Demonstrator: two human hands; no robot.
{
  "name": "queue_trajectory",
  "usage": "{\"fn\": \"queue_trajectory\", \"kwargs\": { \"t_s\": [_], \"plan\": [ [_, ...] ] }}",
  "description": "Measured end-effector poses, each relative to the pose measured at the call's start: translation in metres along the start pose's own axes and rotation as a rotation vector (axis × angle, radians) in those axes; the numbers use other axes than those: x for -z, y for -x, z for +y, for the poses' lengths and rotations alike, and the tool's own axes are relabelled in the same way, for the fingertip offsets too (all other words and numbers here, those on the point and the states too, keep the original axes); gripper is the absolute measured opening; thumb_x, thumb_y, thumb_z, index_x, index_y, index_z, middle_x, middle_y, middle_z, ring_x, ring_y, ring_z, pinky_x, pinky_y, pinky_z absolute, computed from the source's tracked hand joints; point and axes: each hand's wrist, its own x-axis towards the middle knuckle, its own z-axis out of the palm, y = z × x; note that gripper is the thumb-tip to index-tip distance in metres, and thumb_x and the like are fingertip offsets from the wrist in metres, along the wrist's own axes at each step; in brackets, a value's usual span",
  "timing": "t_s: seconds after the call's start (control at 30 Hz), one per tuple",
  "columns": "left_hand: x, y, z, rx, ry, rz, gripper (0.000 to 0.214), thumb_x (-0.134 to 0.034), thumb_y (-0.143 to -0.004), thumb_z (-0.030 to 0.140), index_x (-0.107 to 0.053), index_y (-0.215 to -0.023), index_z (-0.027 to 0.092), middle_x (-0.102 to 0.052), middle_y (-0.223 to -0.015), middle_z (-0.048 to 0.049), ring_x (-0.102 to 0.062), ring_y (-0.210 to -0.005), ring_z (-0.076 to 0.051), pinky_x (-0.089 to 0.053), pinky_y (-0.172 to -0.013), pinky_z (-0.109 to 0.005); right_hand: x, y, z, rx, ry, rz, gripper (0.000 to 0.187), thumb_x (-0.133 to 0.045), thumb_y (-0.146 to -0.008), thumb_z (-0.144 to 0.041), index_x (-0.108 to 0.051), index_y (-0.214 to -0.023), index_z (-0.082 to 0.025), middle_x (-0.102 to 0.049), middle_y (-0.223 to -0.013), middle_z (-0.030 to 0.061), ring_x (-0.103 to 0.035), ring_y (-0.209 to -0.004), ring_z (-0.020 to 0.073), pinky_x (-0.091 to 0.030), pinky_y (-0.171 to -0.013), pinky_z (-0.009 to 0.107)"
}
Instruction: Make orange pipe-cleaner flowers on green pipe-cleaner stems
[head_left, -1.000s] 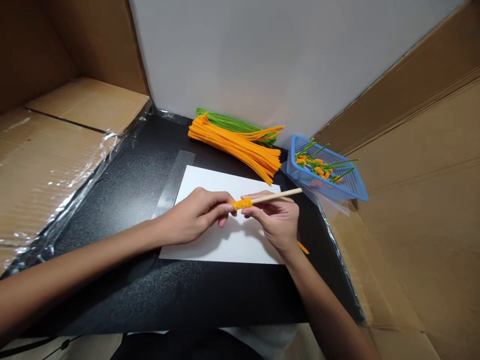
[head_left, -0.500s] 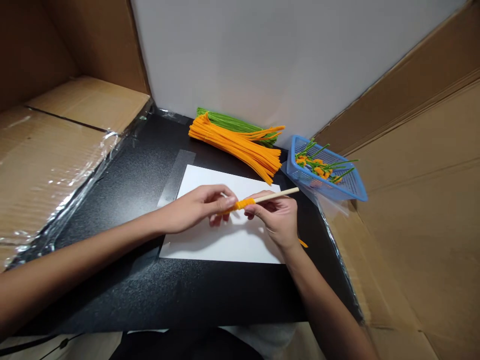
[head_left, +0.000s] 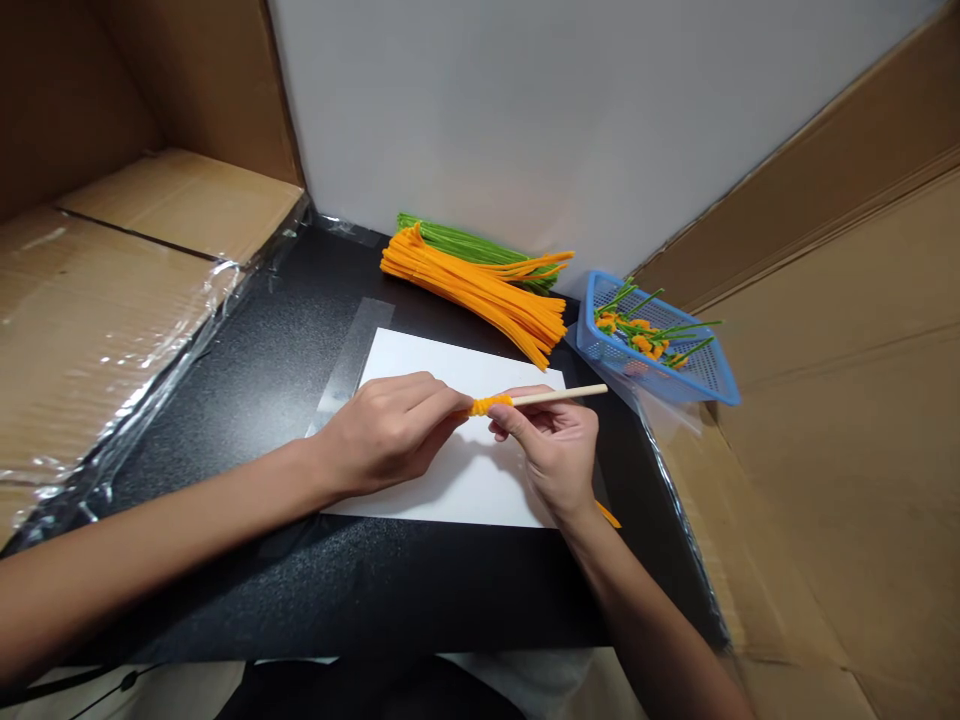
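Note:
A pale wooden stick (head_left: 562,395) points to the right, with an orange pipe cleaner (head_left: 490,405) coiled around its left part. My right hand (head_left: 553,440) pinches the stick at the coil between thumb and fingers. At the coil's left end, the fingertips of my left hand (head_left: 405,425) are closed on the orange pipe cleaner, its back turned to the camera and hiding what lies inside the grip. Both hands are above a white sheet of paper (head_left: 457,495).
Behind the paper lie a bundle of orange pipe cleaners (head_left: 472,290) and a green bundle (head_left: 480,245). A blue basket (head_left: 660,380) at right holds orange-and-green pieces. Another orange pipe cleaner (head_left: 609,515) pokes out beside my right wrist. Cardboard walls (head_left: 840,400) flank the black table (head_left: 337,590).
My left hand has rolled over, back now facing up, its fingers closing at the coil's left end. The stick has tilted slightly nearer level; my right hand keeps its hold.

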Motion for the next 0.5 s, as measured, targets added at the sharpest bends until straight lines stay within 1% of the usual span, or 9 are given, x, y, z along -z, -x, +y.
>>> {"fn": "queue_trajectory", "kwargs": {
  "t_s": [0.1,0.2,0.3,0.37,0.4,0.5],
  "plan": [
    [0.000,0.001,0.001,0.014,0.006,0.004,0.009,-0.055,-0.095,0.012,-0.063,-0.098,0.015,-0.070,-0.076,-0.0023,-0.065,-0.066,-0.013,-0.048,-0.059,-0.023,-0.001,0.001,0.000,-0.003,-0.012,-0.004,0.014,-0.085,-0.073,-0.028,-0.074,-0.071,-0.019,-0.071,-0.065,0.0008,-0.062,-0.051,0.0123,-0.054,-0.051,0.025],
    [-0.002,0.003,0.001,-0.003,-0.020,0.008,0.009,-0.055,-0.095,0.011,-0.064,-0.096,0.014,-0.070,-0.074,-0.0027,-0.063,-0.064,-0.014,-0.046,-0.058,-0.024,-0.001,-0.001,0.000,-0.015,-0.030,-0.019,0.013,-0.084,-0.073,-0.028,-0.075,-0.072,-0.019,-0.071,-0.063,0.0005,-0.062,-0.051,0.0122,-0.055,-0.051,0.025],
    [0.000,0.002,0.001,0.052,0.041,-0.005,0.012,-0.054,-0.095,0.011,-0.065,-0.097,0.012,-0.072,-0.078,-0.0048,-0.065,-0.067,-0.014,-0.047,-0.061,-0.024,-0.001,-0.004,0.001,-0.003,-0.035,-0.030,0.014,-0.086,-0.071,-0.028,-0.075,-0.072,-0.019,-0.074,-0.071,0.0018,-0.064,-0.054,0.0124,-0.057,-0.053,0.025],
    [0.004,-0.001,0.001,0.153,0.163,-0.055,0.013,-0.054,-0.095,0.013,-0.066,-0.099,0.012,-0.074,-0.083,-0.0059,-0.066,-0.070,-0.014,-0.048,-0.063,-0.024,0.001,-0.007,0.002,0.018,-0.052,-0.044,0.015,-0.087,-0.068,-0.028,-0.077,-0.074,-0.019,-0.076,-0.075,0.0021,-0.065,-0.055,0.0124,-0.058,-0.053,0.025],
    [0.007,-0.004,0.001,0.226,0.249,-0.107,0.014,-0.054,-0.096,0.015,-0.067,-0.100,0.013,-0.074,-0.085,-0.0055,-0.066,-0.070,-0.013,-0.048,-0.064,-0.023,0.002,-0.008,0.002,0.028,-0.060,-0.055,0.015,-0.088,-0.067,-0.027,-0.078,-0.076,-0.020,-0.076,-0.076,0.0018,-0.065,-0.055,0.0121,-0.057,-0.053,0.024],
    [0.016,-0.014,-0.002,0.507,0.594,-0.322,0.015,-0.056,-0.096,0.021,-0.070,-0.098,0.015,-0.073,-0.079,-0.0023,-0.064,-0.066,-0.011,-0.047,-0.062,-0.021,0.007,-0.012,0.001,0.069,-0.051,-0.097,0.021,-0.091,-0.063,-0.022,-0.081,-0.082,-0.024,-0.077,-0.076,0.0011,-0.066,-0.058,0.0119,-0.057,-0.053,0.022]
  ]
}}
